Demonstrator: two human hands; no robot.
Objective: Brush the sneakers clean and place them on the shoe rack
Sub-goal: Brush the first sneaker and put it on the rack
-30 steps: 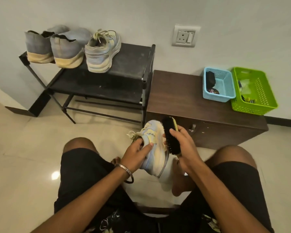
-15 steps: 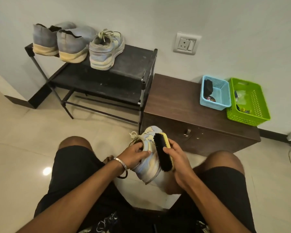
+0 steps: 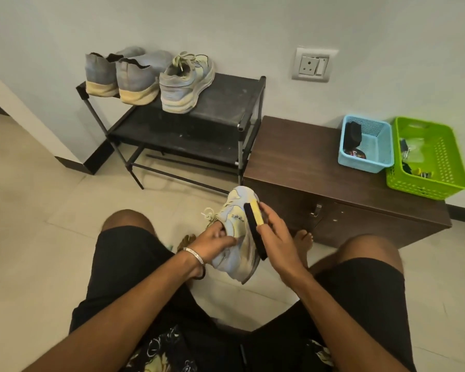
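A: Brushing now — the sneaker (image 3: 235,232) is up between the knees, left hand (image 3: 215,241) gripping its collar to steady it.

B: And the right hand (image 3: 275,237) clasps the brush (image 3: 254,229), bristles on the sidewall.

A: Count?

B: One brush. On the rack (image 3: 226,103), one matching sneaker beside two grey shoes (image 3: 121,71).

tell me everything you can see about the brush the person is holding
The brush is a long, narrow shoe brush with a pale yellow back and dense black bristles. The right hand grips it along its back, fingers curled over the yellow side. It runs lengthwise along the pale blue and yellow sneaker, bristles turned toward the shoe's side and seemingly touching it. The left hand holds that sneaker above the floor.
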